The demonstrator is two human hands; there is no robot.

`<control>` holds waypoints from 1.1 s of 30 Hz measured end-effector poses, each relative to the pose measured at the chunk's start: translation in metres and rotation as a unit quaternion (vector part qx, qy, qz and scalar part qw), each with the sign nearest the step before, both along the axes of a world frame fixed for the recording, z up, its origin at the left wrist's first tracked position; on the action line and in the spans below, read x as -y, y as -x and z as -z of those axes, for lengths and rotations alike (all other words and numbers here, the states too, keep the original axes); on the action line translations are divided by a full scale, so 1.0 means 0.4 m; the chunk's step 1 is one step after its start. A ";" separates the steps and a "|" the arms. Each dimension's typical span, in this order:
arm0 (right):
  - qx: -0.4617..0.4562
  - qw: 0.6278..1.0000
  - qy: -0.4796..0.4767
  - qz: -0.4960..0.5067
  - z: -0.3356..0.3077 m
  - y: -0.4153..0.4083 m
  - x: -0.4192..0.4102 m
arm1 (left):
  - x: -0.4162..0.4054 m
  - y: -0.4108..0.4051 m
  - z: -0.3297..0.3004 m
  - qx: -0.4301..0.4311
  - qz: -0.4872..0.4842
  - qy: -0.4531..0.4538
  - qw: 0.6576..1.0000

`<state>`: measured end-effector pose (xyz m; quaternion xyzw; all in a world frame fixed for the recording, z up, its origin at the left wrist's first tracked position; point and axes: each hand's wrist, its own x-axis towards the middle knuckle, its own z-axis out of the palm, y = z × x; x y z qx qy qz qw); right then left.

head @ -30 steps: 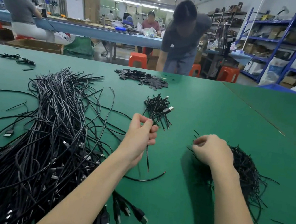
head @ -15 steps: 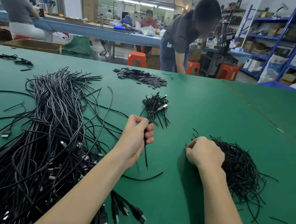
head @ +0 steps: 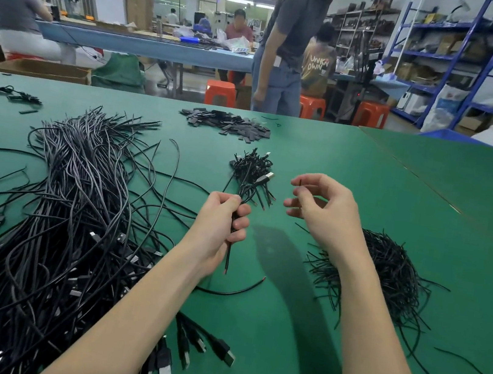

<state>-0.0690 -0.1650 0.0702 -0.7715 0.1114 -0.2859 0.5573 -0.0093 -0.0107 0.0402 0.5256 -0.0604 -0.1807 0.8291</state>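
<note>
Left hand (head: pixel 220 227) is gripping a thin black cable (head: pixel 227 256) in a closed fist, mid-table and a bit above the surface. Only the cable's lower end is showing, poking out under the fist with a reddish tip. The rest is disappearing inside the fingers. Just past the knuckles a bunch of short cables (head: pixel 252 171) is fanning out, with one silver plug among them. Honestly I can't tell if that bunch is sitting in the fist too or just lying on the table (head: pixel 366 188) behind it.

Right hand (head: pixel 321 214) is hovering just right of that, fingers curled, thumb and forefinger pinching what's looking like a thin black tie (head: pixel 299 194). It's so skinny it's barely showing against the skin, so take that with a grain of salt. The two hands aren't touching.

The pile of ties (head: pixel 395 273) is lying right behind the right wrist, and the forearm is covering its near left edge. On the left, a big heap of long cables (head: pixel 57 222) is running off the left and near edges of the picture. The left forearm is crossing in front of its near right part, with USB plugs (head: pixel 223 356) sticking out beside the arm. A loose cable (head: pixel 233 290) is curling on the table by the left wrist.

On the far side, flat black pieces (head: pixel 225 126) are sitting in a pile. A person (head: pixel 288 49) is standing beyond the table, head cut off by the top edge.
</note>
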 end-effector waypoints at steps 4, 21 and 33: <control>0.090 0.993 -0.025 -0.067 -0.027 0.017 -0.036 | 0.005 0.000 0.006 0.003 0.007 0.000 1.000; 0.080 0.987 0.084 -0.109 0.040 -0.019 -0.076 | -0.006 0.007 -0.022 0.062 0.048 -0.017 0.997; 0.030 0.963 -0.178 -0.201 0.058 -0.020 -0.073 | -0.007 -0.001 -0.030 0.016 0.011 0.038 0.999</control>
